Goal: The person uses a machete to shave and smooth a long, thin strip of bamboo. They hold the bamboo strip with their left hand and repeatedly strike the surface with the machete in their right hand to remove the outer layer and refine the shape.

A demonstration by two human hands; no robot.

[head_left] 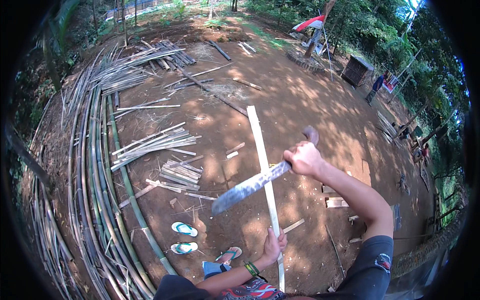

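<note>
My right hand (306,159) is closed round the curved wooden handle of a machete (240,194). Its broad grey blade points left and slightly toward me, crossing over a long pale bamboo strip (259,140). Whether the edge touches the strip I cannot tell. Lower down, my left hand (273,246) grips that strip near its close end, with the thumb laid along it. The strip reaches away from me, its far end beyond the blade.
Long bamboo poles (112,135) line the left side. Split strips (157,145) and shorter pieces (181,174) lie in piles nearby. White sandals (184,229) rest on the dirt, close to my foot (230,255). A person (376,89) stands far right.
</note>
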